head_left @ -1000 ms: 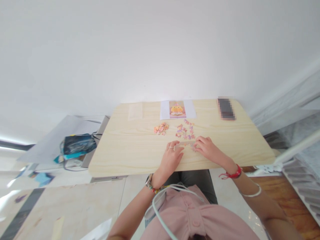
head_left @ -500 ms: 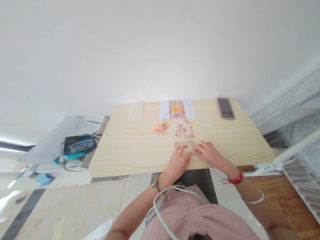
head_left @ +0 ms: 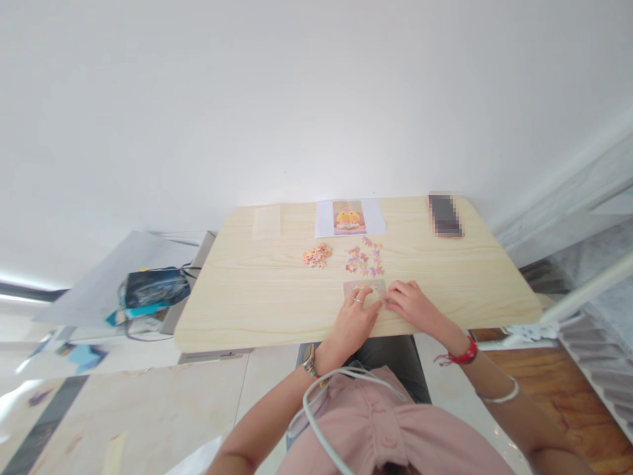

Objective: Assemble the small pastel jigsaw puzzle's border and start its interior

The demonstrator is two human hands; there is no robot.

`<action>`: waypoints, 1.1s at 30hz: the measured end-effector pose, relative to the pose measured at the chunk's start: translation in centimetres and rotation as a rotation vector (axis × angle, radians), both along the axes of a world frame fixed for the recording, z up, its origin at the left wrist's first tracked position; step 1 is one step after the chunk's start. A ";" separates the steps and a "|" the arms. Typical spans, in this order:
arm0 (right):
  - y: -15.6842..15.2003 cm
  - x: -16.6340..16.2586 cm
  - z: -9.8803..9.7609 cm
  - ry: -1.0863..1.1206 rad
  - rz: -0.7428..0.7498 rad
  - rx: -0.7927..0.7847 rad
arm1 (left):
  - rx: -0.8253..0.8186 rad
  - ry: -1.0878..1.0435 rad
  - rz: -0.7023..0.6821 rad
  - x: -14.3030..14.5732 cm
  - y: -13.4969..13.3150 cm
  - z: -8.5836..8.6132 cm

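Observation:
Both my hands rest on a light wooden table [head_left: 257, 297] over a small joined patch of jigsaw puzzle [head_left: 363, 286]. My left hand [head_left: 353, 320] lies at its near edge with fingers spread on the patch, a ring on one finger. My right hand [head_left: 413, 305] touches the patch's right side, its fingertips drawn together on a piece I cannot make out. Beyond lie loose pink and purple pieces [head_left: 364, 258] and a small orange heap of pieces [head_left: 317, 254]. A reference picture [head_left: 349, 217] on white paper lies at the table's far edge.
A dark phone [head_left: 445, 215] lies at the far right corner, a pale sheet [head_left: 267, 221] at the far left. Left of the table, a blue bag [head_left: 153, 289] with cables sits on a grey board. A white rack [head_left: 583, 330] stands right. A white wall runs behind.
My left hand has slid right and nearer, uncovering the joined puzzle patch. My right hand has drawn slightly back along the patch's right side.

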State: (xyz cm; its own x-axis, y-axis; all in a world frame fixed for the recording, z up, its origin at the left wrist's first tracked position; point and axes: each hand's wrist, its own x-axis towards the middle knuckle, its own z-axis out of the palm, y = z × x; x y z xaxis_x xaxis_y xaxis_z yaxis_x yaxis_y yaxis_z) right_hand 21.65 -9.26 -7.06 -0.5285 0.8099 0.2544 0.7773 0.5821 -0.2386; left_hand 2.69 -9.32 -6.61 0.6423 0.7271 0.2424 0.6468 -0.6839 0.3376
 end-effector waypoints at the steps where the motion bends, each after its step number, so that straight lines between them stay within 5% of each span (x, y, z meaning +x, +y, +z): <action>1: 0.0 0.0 0.0 0.014 0.001 -0.002 | 0.001 0.001 0.000 0.0 0.0 0.0; 11: -0.5 0.0 -0.6 0.064 -0.038 0.036 | 0.004 -0.004 0.016 0.3 0.0 -0.1; 19: 0.5 0.3 0.9 0.122 -0.095 0.008 | 0.007 -0.122 0.080 -1.0 0.7 0.3; 33: 8.4 -2.9 1.3 0.110 -0.112 -0.103 | 0.090 -0.182 0.316 -6.3 2.6 -0.5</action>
